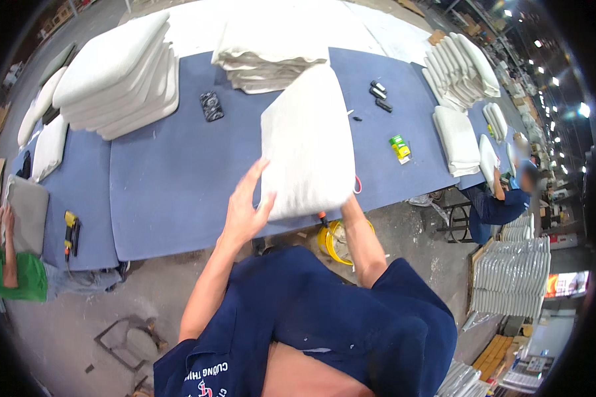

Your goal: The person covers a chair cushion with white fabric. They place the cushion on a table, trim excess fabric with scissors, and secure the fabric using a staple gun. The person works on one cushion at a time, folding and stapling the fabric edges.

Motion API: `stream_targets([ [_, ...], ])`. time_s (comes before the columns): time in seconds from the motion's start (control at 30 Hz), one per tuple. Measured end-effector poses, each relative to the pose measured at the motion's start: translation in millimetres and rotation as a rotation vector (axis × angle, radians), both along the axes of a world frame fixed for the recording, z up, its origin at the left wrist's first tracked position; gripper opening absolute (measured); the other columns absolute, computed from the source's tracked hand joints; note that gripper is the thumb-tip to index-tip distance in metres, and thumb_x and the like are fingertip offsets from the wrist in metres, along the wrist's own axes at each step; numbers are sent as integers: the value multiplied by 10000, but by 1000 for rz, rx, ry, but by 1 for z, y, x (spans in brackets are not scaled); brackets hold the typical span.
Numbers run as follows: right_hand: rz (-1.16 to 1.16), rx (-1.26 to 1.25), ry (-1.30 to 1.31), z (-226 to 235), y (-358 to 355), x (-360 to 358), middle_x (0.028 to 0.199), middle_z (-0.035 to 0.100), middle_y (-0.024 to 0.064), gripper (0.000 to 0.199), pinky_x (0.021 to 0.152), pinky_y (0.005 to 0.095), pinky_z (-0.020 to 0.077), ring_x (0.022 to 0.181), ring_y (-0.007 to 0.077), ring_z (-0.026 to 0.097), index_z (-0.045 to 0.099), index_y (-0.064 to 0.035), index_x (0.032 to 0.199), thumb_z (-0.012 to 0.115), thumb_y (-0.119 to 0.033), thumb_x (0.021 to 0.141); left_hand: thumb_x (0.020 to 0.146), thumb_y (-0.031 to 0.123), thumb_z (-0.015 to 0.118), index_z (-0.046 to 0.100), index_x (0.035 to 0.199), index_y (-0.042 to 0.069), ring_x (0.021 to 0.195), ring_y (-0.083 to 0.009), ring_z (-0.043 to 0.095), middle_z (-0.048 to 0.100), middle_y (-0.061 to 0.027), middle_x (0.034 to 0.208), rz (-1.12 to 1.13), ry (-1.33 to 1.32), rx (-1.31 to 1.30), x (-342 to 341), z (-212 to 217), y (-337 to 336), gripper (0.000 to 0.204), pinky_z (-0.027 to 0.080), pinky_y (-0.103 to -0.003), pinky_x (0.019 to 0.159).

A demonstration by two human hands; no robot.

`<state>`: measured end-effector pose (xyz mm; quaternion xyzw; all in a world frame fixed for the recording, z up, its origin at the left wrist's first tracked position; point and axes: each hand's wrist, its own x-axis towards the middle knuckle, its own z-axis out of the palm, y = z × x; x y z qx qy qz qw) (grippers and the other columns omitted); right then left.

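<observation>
Cushion: white square cushion [308, 142], held up on a tilt over the near part of the blue worktop [172, 178], its lower edge near the worktop's front edge.
Left hand: left hand [244, 208] is open, fingers [253, 175] spread, palm against the cushion's lower left corner; not clenched round it.
Right hand: right hand [346, 200] is mostly hidden behind the cushion's lower right edge; the forearm runs up to it, but I cannot tell how its fingers sit.
Worktop stacks: stack of padded white cushions [119, 76] at the far left, pile of folded white covers [268, 56] just behind the held cushion, more white stacks [460, 69] at the far right.
Small things: dark patterned phone [211, 106] lying flat left of the cushion, small black items [379, 94] and a green and yellow box [399, 147] to its right, well apart from both hands.
Left edge: yellow and black power tool [70, 233] on the worktop's near corner, beside a grey cushion [26, 213].
Floor: yellow coil [334, 241] under the worktop's edge, just below the right forearm.
Others: a person in dark blue [500, 202] sits at the right; an arm in a green sleeve [13, 264] shows at the left.
</observation>
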<state>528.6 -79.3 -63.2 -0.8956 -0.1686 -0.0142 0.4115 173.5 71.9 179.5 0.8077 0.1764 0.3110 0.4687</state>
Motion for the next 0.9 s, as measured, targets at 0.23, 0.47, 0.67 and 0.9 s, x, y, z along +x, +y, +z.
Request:
stream_targets([
  [0.23, 138, 1300, 1299, 60, 60, -90, 1597, 496, 159, 660, 1164, 511, 428, 1466, 297, 481, 466, -84, 1588, 520, -520, 1094, 809, 380, 892, 324, 1673, 102, 1599, -445, 277, 326, -258, 1706, -174, 252, 269, 21, -49, -33, 1070, 194, -655, 1273],
  [0.47, 489, 681, 482, 147, 110, -145, 1718, 337, 179, 711, 1284, 442, 275, 1584, 314, 317, 347, -21, 1651, 470, -489, 1130, 840, 132, 884, 674, 1319, -4, 1120, -201, 693, 729, -116, 1246, 308, -234, -271, -34, -50, 60, 540, 548, -369, 984],
  [0.67, 448, 239, -10, 119, 167, -126, 1612, 436, 254, 777, 1227, 556, 329, 1537, 446, 337, 315, -86, 1673, 591, -477, 1061, 1068, 334, 646, 536, 1421, -104, 1180, -241, 685, 692, -164, 1296, 662, -261, -595, -152, -45, 209, 574, 543, -409, 1043],
  [0.9, 690, -338, -3, -17, 152, -230, 1635, 385, 260, 839, 1173, 644, 340, 1497, 466, 369, 240, -55, 1686, 593, -474, 1050, 1076, 563, 472, 198, 1732, 185, 1636, -497, 9, 52, -217, 1796, 853, 996, 333, -198, -257, 124, 805, 72, -766, 1238],
])
